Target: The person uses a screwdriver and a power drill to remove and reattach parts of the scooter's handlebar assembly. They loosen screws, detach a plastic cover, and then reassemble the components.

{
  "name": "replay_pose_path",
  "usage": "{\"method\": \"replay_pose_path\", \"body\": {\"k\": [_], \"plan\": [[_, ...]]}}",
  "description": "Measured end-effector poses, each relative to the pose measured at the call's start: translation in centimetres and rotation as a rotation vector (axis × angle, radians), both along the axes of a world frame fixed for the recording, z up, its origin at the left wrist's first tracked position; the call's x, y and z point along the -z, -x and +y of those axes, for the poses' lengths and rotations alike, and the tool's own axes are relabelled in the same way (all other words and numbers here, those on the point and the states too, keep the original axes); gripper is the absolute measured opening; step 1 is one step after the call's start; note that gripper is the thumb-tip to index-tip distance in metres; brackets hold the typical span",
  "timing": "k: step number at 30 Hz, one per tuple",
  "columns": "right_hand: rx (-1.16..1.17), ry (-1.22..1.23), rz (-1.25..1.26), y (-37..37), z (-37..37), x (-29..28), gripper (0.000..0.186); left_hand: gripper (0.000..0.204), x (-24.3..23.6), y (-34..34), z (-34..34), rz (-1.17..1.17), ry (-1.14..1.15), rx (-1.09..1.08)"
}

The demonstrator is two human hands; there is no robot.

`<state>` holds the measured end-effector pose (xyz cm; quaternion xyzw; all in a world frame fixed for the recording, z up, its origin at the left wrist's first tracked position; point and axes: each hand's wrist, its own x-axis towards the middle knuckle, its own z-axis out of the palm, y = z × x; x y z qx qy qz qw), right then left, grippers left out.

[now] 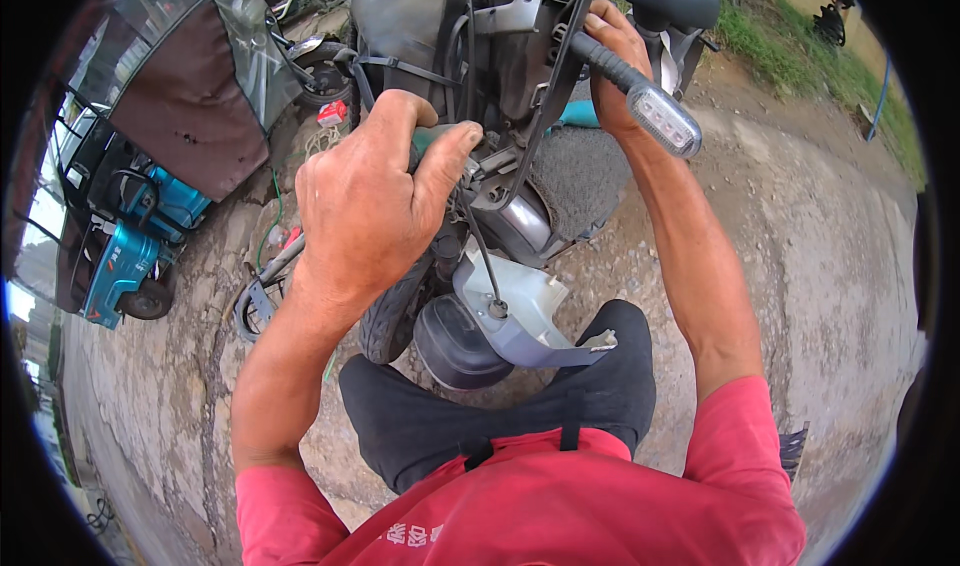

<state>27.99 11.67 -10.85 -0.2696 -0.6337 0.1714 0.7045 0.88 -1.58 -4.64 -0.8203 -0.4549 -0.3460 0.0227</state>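
Note:
In front of me stands a partly stripped scooter with dark panels and bare metal parts. My left hand is closed around a green handle, most of which the fingers hide; its kind does not show. On the far right side, my right hand wraps behind the scooter's dark edge, fingertips up, beside a clear-lensed turn signal on a ribbed black stalk. Below the left hand, a wheel stands next to a loose-hanging light-blue fender panel with a cable through it.
At the left a teal three-wheeler stands under a brown and clear cover. A black rounded box sits between my knees. A small red box and a thin green cord lie on rough concrete. Grass borders the upper right.

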Motion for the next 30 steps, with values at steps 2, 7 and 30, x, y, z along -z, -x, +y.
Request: {"method": "replay_pose_path", "body": {"k": [2,7,30], "plan": [[0.074,-0.035,-0.089,0.0,-0.2,0.0,0.033,0.029,-0.4,-0.2,-0.6,0.016,-0.159,0.104],[-0.074,0.066,0.059,0.3,-0.6,0.1,0.033,0.027,0.2,-0.1,-0.3,0.125,-0.276,0.158],[-0.077,0.037,0.089,0.5,0.2,0.3,0.031,0.032,0.5,0.4,0.4,-0.001,-0.218,0.155]]}}
